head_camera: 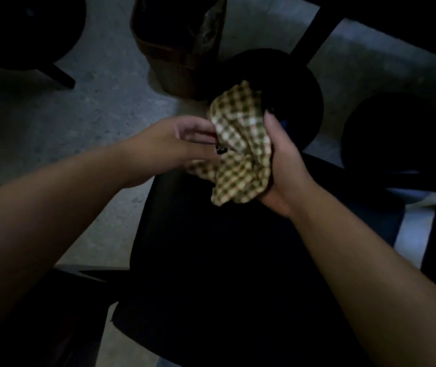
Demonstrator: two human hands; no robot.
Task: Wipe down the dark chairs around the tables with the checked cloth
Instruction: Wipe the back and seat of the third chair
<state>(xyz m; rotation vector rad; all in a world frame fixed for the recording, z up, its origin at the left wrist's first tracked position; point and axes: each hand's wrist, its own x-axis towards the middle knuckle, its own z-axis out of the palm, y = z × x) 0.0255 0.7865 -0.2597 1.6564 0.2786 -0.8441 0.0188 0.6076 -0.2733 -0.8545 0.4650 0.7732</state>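
The checked cloth [240,147] is hanging bunched and crumpled between both hands, a soft woven fabric in small olive-and-cream squares, folding over itself in loose ridges. The right hand [283,165] is gripping it from the 3 o'clock side, palm curling around the bulk of the folds and the thumb pressing along the cloth's right edge, so most of the fabric is sitting inside this grasp. The left hand [182,140] is reaching in from 9 o'clock, its fingers lightly bent and pinching the cloth's left edge; the fingertips are disappearing behind the fabric.

Directly below the cloth, toward 6 o'clock, 1 dark chair [224,260] is showing a broad, squarish, matte black seat with rounded corners. The cloth is hanging above its far edge, not visibly touching it. At 12 o'clock a round black stool seat [296,83] is lying just behind the cloth. A brown, stiff-walled bin [174,62] with a shiny crinkled liner is standing at 11 o'clock on the speckled grey concrete floor [65,123]. Another round dark seat [402,133] is sitting at 3 o'clock.
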